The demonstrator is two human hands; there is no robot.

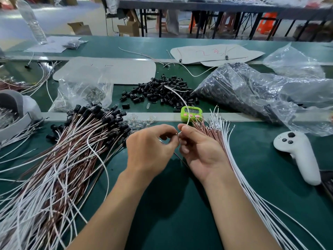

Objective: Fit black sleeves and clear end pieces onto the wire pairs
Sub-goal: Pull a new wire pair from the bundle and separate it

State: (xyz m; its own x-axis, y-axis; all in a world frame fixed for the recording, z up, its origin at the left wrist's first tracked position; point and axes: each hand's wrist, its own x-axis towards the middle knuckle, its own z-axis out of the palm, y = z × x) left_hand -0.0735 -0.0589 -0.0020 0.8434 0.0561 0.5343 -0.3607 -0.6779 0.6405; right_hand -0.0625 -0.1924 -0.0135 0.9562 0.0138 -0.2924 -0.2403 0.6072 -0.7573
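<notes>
- Head view: left hand (149,147) and right hand (200,148) meet above the green surface (162,204), fingers curled, both pinching the near end of a white wire (182,100).
- The wire arcs away over the loose black sleeves (162,91).

I record a factory assembly hall: green-matted workbench (171,213), bulk wire bundles (59,159) at nine o'clock, loose black sleeves (158,89) at twelve, another bench (216,7), stools (266,22) and cartons (128,29) beyond.
</notes>
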